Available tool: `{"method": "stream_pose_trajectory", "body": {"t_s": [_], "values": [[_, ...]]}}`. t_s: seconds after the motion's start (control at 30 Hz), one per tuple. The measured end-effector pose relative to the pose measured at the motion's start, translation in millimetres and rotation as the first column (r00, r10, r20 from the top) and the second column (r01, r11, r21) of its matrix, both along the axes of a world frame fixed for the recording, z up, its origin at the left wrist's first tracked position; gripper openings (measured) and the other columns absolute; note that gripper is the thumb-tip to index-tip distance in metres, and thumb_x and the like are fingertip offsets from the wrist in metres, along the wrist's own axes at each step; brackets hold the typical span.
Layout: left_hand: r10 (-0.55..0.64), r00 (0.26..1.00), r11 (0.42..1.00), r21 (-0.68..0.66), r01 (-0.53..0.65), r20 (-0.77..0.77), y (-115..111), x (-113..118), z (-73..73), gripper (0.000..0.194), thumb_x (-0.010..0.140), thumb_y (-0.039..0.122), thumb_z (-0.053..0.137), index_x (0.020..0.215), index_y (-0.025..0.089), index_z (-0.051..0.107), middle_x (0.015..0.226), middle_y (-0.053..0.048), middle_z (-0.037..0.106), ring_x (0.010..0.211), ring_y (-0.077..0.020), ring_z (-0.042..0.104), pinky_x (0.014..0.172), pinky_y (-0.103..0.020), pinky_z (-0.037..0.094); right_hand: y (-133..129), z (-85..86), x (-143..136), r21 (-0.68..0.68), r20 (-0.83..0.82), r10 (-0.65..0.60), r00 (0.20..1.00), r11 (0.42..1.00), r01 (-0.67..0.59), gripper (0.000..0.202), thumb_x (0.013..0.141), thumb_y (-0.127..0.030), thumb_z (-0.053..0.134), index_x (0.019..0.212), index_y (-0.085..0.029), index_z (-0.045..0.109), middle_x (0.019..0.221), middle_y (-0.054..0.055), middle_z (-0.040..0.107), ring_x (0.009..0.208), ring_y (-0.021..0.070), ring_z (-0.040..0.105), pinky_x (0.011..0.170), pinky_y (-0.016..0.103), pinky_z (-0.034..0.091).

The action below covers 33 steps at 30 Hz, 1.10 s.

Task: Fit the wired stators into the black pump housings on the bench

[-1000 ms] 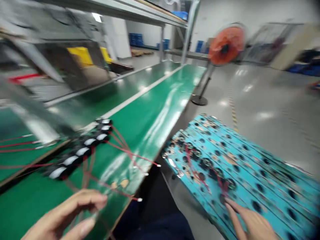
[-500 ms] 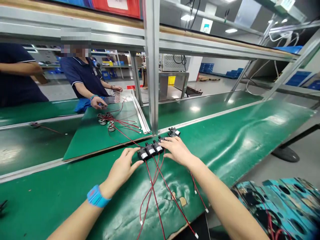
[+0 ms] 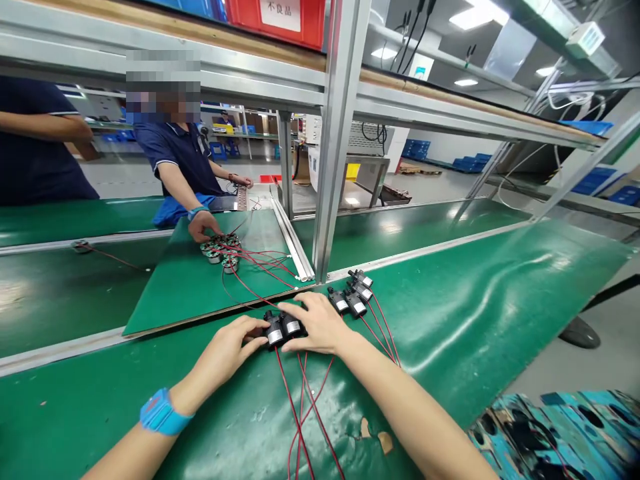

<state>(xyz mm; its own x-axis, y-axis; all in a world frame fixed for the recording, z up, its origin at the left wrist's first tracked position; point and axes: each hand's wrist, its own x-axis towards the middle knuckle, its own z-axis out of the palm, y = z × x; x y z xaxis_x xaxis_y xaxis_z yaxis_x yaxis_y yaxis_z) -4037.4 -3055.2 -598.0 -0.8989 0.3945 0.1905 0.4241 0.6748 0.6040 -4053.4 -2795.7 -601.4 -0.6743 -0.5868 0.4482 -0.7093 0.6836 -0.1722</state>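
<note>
Two small black pumps stand side by side on the green bench mat [image 3: 225,427], each with a white label and thin red wires. My left hand [image 3: 233,347] has its fingertips and thumb on the left side of the nearer black pump [image 3: 274,331]. My right hand [image 3: 317,323] curves over the other black pump [image 3: 292,325], thumb in front and fingers behind, partly hiding it. Just beyond my right hand sits a cluster of several more black pumps [image 3: 356,304]. Red wires [image 3: 300,417] cross on the mat below my hands.
A co-worker's hand [image 3: 203,225] reaches over round wired parts [image 3: 220,252] on a raised green board [image 3: 175,293]. A metal post [image 3: 337,147] rises behind the pumps. Blue fixtures [image 3: 575,433] lie at lower right. A red bin [image 3: 280,23] sits on the shelf above.
My hands and two pumps are now apart from the other pumps, which stand clustered to the right. The co-worker's hand has moved onto the round parts. The camera view has shifted.
</note>
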Motion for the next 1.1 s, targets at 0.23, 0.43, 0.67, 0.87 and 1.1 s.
{"method": "stream_pose_trajectory", "body": {"t_s": [0.23, 0.43, 0.67, 0.87, 1.1], "values": [[0.015, 1.0, 0.998, 0.054, -0.016, 0.014, -4.3, 2.1, -6.1, 0.035, 0.09, 0.049, 0.059, 0.112, 0.027, 0.072, 0.105, -0.007, 0.075, 0.094, -0.027, 0.071, 0.085, -0.037, 0.057, -34.8, -26.4, -15.8, 0.081, -0.105, -0.03, 0.994, 0.996, 0.039, 0.084, 0.078, -0.087, 0.049, 0.13, -0.023, 0.062, 0.105, 0.009, 0.059, 0.093, 0.0238, 0.051, 0.081, 0.036, 0.043], [0.11, 0.97, 0.907, 0.377, -0.187, 0.217, -2.7, 6.5, -11.4, 0.055, 0.078, 0.059, 0.072, 0.118, 0.022, 0.066, 0.104, -0.007, 0.073, 0.095, -0.0264, 0.071, 0.088, -0.04, 0.057, -47.3, -22.2, 2.7, 0.096, -0.079, -0.158, 0.984, 0.981, 0.166, 0.085, 0.078, -0.088, 0.048, 0.121, -0.016, 0.062, 0.102, 0.01, 0.058, 0.094, 0.0258, 0.051, 0.08, 0.038, 0.043], [-0.263, 0.809, 0.532, 0.779, -0.333, 0.525, 49.3, 62.7, 10.0, 0.068, 0.08, 0.063, 0.072, 0.131, 0.021, 0.056, 0.131, -0.012, 0.064, 0.114, -0.026, 0.065, 0.098, -0.039, 0.054, -54.9, 40.3, 40.8, -0.135, -0.038, -0.32, 0.947, 0.94, 0.312, 0.08, 0.078, -0.082, 0.058, 0.125, -0.018, 0.062, 0.104, 0.009, 0.057, 0.098, 0.026, 0.052, 0.086, 0.039, 0.046], [-0.506, 0.586, 0.619, 0.74, -0.263, 0.632, 95.3, 115.3, 53.7, 0.066, 0.079, 0.055, 0.078, 0.133, 0.023, 0.058, 0.059, 0.011, 0.043, 0.04, -0.0024, 0.021, 0.04, -0.017, 0.031, 4.3, 121.4, 88.2, -0.421, -0.04, -0.483, 0.875, 0.802, 0.424, 0.073, 0.075, -0.075, 0.067, 0.119, -0.018, 0.066, 0.098, 0.005, 0.054, 0.099, 0.0212, 0.054, 0.093, 0.035, 0.047], [-0.572, 0.588, 0.812, 0.496, 0.309, 0.571, 134.2, 151.9, 60.4, 0.046, 0.081, 0.064, 0.067, 0.107, 0.027, 0.077, 0.066, 0.0, 0.054, 0.054, -0.0156, 0.046, 0.051, -0.028, 0.041, 173.9, 148.9, 248.9, -0.529, 0.064, -0.79, 0.609, 0.491, 0.692, 0.073, 0.083, -0.082, 0.051, 0.114, -0.018, 0.069, 0.093, 0.002, 0.053, 0.087, 0.0177, 0.059, 0.084, 0.037, 0.051]]}}
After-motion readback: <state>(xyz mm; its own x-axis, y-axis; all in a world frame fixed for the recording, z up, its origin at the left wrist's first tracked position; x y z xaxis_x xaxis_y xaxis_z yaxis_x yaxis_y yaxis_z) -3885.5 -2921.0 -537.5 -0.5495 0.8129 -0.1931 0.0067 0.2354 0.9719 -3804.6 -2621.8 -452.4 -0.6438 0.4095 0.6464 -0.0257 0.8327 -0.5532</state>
